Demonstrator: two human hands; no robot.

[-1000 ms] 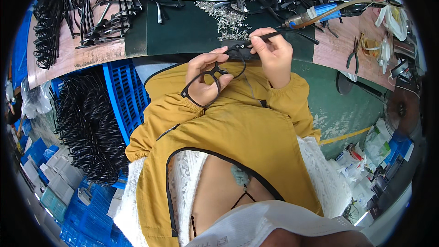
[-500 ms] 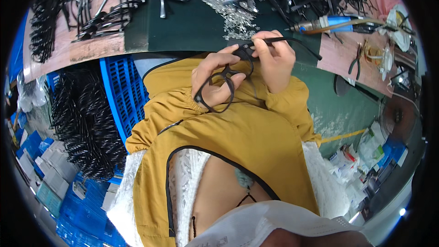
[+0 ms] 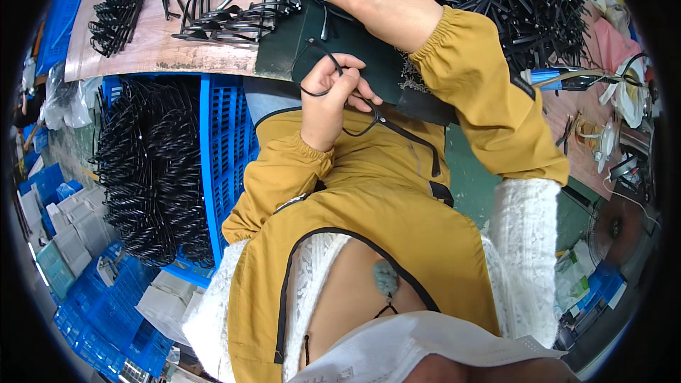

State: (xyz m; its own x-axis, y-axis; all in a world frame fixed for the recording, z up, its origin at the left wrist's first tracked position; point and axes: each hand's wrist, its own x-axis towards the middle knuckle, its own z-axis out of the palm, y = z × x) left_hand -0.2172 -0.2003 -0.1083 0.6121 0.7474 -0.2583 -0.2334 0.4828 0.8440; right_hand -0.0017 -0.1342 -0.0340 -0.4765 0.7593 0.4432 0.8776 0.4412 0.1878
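Note:
My left hand [image 3: 332, 99] is closed around a dark eyeglass frame [image 3: 363, 132] above my lap. One temple arm [image 3: 415, 136] extends from the frame to the right, its curved tip hanging over the yellow apron [image 3: 383, 202]. At the top edge of the view, my right hand [image 3: 386, 3] reaches over the back of the bench, between heaps of loose black temple arms [image 3: 489, 7]. Its fingertips are cut off by the picture's edge, so whether it grips anything is hidden.
A blue crate [image 3: 207, 170] full of black eyeglass frames [image 3: 149, 163] stands left of my lap. More dark parts [image 3: 234, 14] lie on the bench's left side. Small metal pieces [image 3: 415, 74] lie below my right forearm. A blue powered screwdriver [image 3: 546, 76] rests at right.
My right hand has let go of the glasses and moved up to the back of the bench. My left hand has turned the eyeglass frame, its temple arm now pointing down and right.

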